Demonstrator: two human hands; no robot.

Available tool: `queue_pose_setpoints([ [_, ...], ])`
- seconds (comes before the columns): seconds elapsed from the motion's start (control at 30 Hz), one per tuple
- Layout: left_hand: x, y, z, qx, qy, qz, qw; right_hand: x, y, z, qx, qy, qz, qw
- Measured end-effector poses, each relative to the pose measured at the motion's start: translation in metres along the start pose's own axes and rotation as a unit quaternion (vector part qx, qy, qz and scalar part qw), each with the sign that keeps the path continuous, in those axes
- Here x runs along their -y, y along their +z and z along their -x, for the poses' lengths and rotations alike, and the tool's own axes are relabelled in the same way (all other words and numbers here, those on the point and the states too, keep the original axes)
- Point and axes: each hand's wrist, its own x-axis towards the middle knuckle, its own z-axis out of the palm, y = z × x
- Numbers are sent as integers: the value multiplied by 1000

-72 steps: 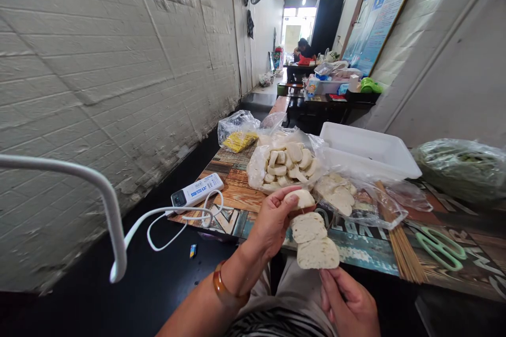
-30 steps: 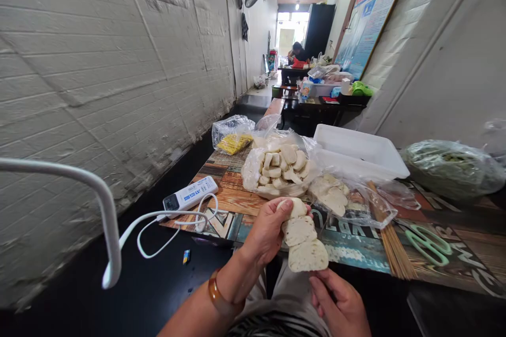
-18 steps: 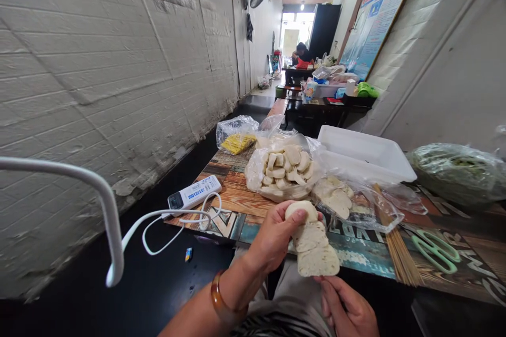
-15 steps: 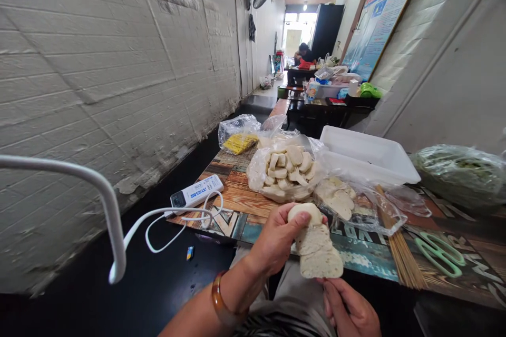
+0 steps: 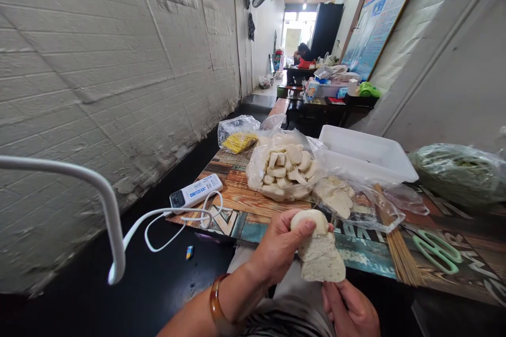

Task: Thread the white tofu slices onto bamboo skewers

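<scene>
My left hand [image 5: 276, 247] is wrapped round a row of pale, spongy food slices [image 5: 322, 259], its thumb pressing on the top, rounded slice. Just below the lowest slice, my right hand [image 5: 350, 308] is closed in a pinch on what looks like the end of a thin skewer, mostly hidden by the fingers and slices. Beyond my hands, a clear plastic bag lies open with many similar pale slices [image 5: 284, 168] inside. To its right, more slices [image 5: 338, 197] lie in a flatter clear bag. A bundle of bamboo skewers [image 5: 401, 258] rests near the table's front edge.
Green-handled scissors [image 5: 438, 250] lie right of the skewers. Behind stand a white plastic tub [image 5: 367, 155] and a bulging clear bag [image 5: 462, 174]. A white power bank [image 5: 197, 190] with a looped cable [image 5: 154, 250] sits at the table's left edge. A person [image 5: 304, 55] sits far back.
The slices and my left hand have dropped slightly, and the top slice sits a little lower. My right hand stays pinched beneath the lowest slice, with almost no shift.
</scene>
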Motion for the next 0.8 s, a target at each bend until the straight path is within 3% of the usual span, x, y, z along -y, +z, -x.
queue_pose_setpoints([
  [0.57, -5, 4, 6, 9, -17, -17, 1000, -5, -8, -8, 35, -29, 35, 998],
  [0.7, -7, 6, 6, -16, -4, 14, 1000, -4, -10, -11, 65, -43, 40, 996],
  [0.8, -6, 6, 5, -43, 8, 32, 999, -2, -10, -11, 53, -42, 29, 997],
])
